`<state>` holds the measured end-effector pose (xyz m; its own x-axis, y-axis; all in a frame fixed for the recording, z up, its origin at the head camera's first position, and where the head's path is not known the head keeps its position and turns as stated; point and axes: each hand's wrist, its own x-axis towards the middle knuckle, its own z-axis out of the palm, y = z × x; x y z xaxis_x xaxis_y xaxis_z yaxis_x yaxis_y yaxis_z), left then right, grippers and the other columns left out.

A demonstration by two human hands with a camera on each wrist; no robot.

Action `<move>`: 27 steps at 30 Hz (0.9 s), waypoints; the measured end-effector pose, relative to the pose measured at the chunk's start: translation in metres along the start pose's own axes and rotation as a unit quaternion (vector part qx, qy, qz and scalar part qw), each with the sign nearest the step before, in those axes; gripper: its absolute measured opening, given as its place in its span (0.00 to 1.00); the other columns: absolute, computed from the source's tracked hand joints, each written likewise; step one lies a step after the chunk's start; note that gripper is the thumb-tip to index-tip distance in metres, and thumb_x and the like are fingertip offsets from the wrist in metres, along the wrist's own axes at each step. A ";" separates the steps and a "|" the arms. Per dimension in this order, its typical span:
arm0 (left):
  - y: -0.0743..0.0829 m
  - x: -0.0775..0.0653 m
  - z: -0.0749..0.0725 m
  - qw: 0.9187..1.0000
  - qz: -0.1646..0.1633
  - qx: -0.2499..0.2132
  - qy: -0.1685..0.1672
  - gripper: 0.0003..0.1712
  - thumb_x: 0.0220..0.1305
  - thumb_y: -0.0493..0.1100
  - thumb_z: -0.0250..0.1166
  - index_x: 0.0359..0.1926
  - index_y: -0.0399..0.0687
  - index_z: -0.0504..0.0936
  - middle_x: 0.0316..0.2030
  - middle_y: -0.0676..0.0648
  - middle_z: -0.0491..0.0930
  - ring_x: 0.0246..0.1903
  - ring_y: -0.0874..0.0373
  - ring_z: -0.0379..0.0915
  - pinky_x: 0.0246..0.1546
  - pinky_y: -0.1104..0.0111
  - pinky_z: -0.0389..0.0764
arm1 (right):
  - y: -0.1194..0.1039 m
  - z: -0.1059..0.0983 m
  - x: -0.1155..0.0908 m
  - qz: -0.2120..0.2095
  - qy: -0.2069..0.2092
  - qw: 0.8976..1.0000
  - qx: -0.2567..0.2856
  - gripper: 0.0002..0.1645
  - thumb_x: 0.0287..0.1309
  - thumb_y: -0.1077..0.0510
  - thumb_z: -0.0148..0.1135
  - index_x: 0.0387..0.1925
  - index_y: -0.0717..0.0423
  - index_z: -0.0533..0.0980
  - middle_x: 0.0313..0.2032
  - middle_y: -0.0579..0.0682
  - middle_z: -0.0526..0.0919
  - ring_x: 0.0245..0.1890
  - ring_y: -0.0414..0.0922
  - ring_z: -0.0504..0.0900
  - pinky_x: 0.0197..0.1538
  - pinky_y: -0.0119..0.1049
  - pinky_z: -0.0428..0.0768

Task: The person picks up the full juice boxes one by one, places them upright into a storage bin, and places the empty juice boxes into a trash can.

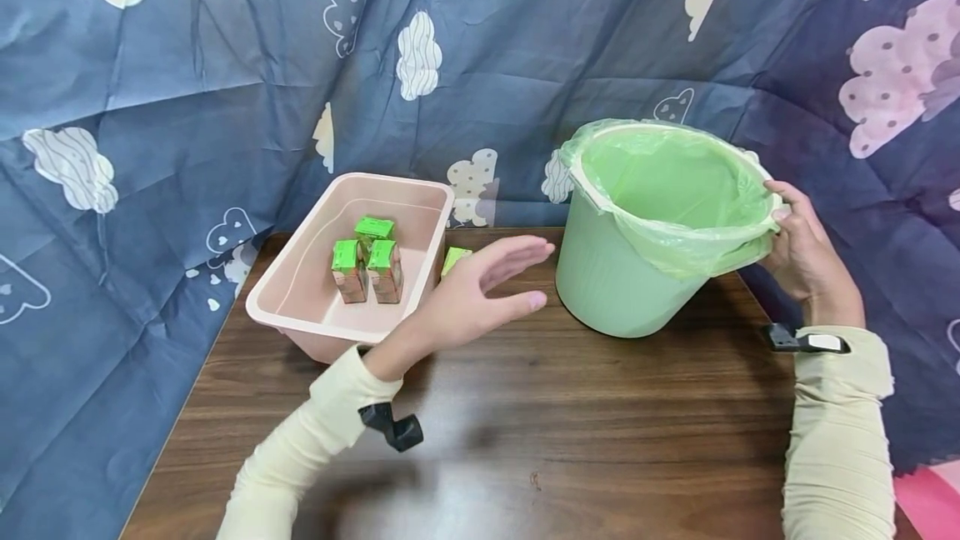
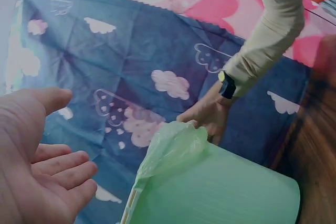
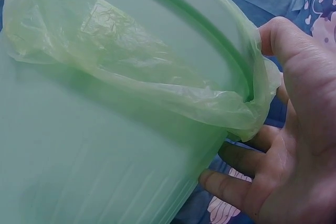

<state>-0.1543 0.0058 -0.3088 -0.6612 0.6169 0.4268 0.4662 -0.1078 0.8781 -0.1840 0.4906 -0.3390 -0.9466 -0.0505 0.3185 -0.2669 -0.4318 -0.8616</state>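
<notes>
A light green trash can (image 1: 622, 273) stands on the table, with a thin green plastic bag (image 1: 675, 244) lining it and folded over its rim. My right hand (image 1: 813, 261) grips the can's right side at the rim. In the right wrist view its thumb and forefinger meet the bag-covered edge, while the other fingers touch the outer wall. My left hand (image 1: 483, 286) is in the air between the can and a pink plastic basin (image 1: 300, 322), fingers extended, thumb apart, holding nothing. Inside the basin are small drink cartons (image 1: 386, 277) with green tops.
Behind the left hand, a green-topped item (image 1: 454, 258) is partly hidden beside the basin. A dark blue cloud-print cloth (image 1: 517, 48) hangs behind the wooden table (image 1: 600, 432). Pink fabric (image 1: 930, 502) shows at the lower right.
</notes>
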 end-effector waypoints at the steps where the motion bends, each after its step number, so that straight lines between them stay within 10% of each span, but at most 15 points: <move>1: -0.002 -0.008 0.000 1.000 0.004 0.007 0.015 0.33 0.65 0.36 0.70 0.69 0.41 0.71 0.66 0.44 0.75 0.67 0.61 0.69 0.68 0.67 0.66 | 0.000 0.001 0.000 0.000 0.000 1.000 0.001 0.26 0.74 0.69 0.32 0.68 0.51 0.59 0.53 0.51 0.79 0.43 0.44 0.85 0.39 0.37 0.84; 12: -0.022 -0.075 0.000 0.986 -0.002 0.001 0.169 0.35 0.63 0.32 0.69 0.70 0.44 0.70 0.68 0.44 0.73 0.69 0.57 0.66 0.70 0.65 0.62 | 0.001 0.004 0.000 -0.003 -0.008 1.000 0.016 0.25 0.74 0.69 0.32 0.67 0.51 0.60 0.53 0.52 0.80 0.44 0.46 0.84 0.40 0.39 0.84; 27: -0.101 -0.086 0.010 0.956 -0.118 0.030 0.268 0.36 0.64 0.41 0.72 0.70 0.42 0.70 0.68 0.40 0.71 0.71 0.49 0.62 0.71 0.63 0.61 | 0.001 0.006 0.000 0.006 -0.001 1.000 0.023 0.25 0.75 0.68 0.31 0.68 0.50 0.59 0.52 0.52 0.79 0.43 0.45 0.84 0.38 0.39 0.84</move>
<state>-0.1388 -0.0283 -0.4365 -0.9509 0.1283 0.2815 0.2887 0.0409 0.9565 -0.1832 0.4849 -0.3378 -0.9492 -0.0568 0.3096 -0.2478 -0.4715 -0.8463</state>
